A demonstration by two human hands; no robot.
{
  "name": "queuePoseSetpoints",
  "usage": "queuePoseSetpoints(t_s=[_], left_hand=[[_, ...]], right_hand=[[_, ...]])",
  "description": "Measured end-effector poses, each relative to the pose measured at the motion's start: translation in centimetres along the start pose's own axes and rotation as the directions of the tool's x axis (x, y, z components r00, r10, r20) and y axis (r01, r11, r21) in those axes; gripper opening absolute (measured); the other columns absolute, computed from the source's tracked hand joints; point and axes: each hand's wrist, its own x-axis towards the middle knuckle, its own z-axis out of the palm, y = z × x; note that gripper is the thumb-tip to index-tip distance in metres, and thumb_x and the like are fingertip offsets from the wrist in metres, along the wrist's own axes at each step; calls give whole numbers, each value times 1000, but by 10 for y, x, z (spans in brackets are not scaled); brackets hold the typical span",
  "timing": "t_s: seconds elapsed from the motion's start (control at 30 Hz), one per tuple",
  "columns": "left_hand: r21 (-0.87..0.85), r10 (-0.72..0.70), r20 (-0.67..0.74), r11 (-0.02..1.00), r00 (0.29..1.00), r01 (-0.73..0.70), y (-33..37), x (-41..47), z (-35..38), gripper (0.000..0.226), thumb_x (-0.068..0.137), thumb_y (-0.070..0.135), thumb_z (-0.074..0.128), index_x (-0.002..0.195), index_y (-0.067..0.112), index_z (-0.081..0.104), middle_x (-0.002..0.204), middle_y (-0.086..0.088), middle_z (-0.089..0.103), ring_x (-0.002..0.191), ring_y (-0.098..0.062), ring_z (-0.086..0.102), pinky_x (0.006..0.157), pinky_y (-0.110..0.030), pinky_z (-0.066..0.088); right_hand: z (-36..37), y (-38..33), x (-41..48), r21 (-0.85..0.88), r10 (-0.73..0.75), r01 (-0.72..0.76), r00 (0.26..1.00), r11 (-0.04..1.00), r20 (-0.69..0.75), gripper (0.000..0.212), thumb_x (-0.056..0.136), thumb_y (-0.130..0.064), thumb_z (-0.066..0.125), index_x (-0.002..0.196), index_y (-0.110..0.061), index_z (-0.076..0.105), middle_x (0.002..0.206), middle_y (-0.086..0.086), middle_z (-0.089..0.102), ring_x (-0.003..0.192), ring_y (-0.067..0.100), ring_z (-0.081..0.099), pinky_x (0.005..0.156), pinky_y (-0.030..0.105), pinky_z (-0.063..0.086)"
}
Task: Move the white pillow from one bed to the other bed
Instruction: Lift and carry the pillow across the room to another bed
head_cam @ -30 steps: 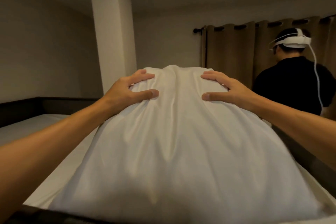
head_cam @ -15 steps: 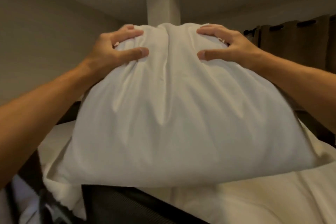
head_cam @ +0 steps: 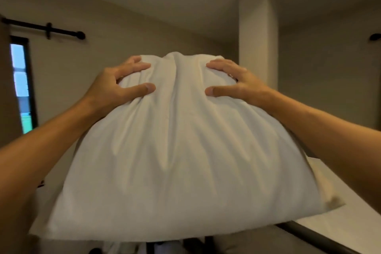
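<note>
The white pillow [head_cam: 181,161] fills the middle of the view, held up in the air in front of me. My left hand [head_cam: 117,86] grips its upper left end, thumb pressed into the fabric. My right hand [head_cam: 235,82] grips the upper right end the same way. A bed with a white sheet [head_cam: 340,218] and a dark frame rail [head_cam: 313,237] lies at the lower right, behind and below the pillow. The other bed is hidden from view.
A square white column [head_cam: 257,33] rises at the right. A narrow window [head_cam: 21,80] and a black curtain rod [head_cam: 45,30] are on the left wall. Dark shapes, unclear, show beneath the pillow's lower edge.
The view has swung left: the column moved from centre to right, the window came into view, and the person and curtains are gone. Both hands keep the same hold on the lifted pillow.
</note>
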Motion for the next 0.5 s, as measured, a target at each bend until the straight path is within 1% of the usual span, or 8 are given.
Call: queuePoseSetpoints(t_s=[0.03,0.13,0.2,0.27,0.37,0.5], left_hand=[[23,-17,-2,1000,1000,17,-11,-10,-16,73,55,57,73,124,34,62,149,17,41,131,11,39,94,0,33],[101,-78,-21,992,997,80,-43,-44,-59,69,61,51,80,125,32,62,148,19,41,132,10,38,104,-13,33],[144,-117,-41,982,992,122,-62,-67,-84,68,62,45,80,125,30,62,149,16,42,132,10,38,109,-17,32],[186,-153,-61,969,986,162,-79,-91,-106,68,62,45,81,125,28,62,149,13,43,134,9,37,112,-20,30],[256,-196,-95,943,976,214,-101,-126,-134,69,61,53,79,125,30,63,149,12,43,134,9,37,112,-21,30],[349,-243,-147,894,959,280,-127,-170,-158,71,58,58,73,124,34,62,149,13,43,132,16,34,111,-23,30]], right_hand=[[21,-3,8,22,-4,3,1000,1000,20,70,66,-43,78,130,-34,52,139,-14,42,122,1,44,88,0,29],[86,-11,27,72,-39,34,997,997,73,72,66,-45,78,132,-34,50,143,-14,41,129,1,38,101,13,25],[127,-17,37,110,-62,50,992,993,113,73,67,-46,77,133,-35,49,145,-14,39,131,0,35,105,18,23],[166,-23,44,144,-82,60,984,988,158,75,66,-48,77,134,-36,47,147,-15,36,134,0,32,107,20,22],[222,-28,48,210,-107,61,971,976,212,78,64,-49,77,135,-37,46,148,-17,35,136,-1,30,110,22,22],[289,-27,53,282,-162,90,956,955,246,80,63,-51,77,135,-37,47,148,-19,34,137,-4,28,112,23,22]])
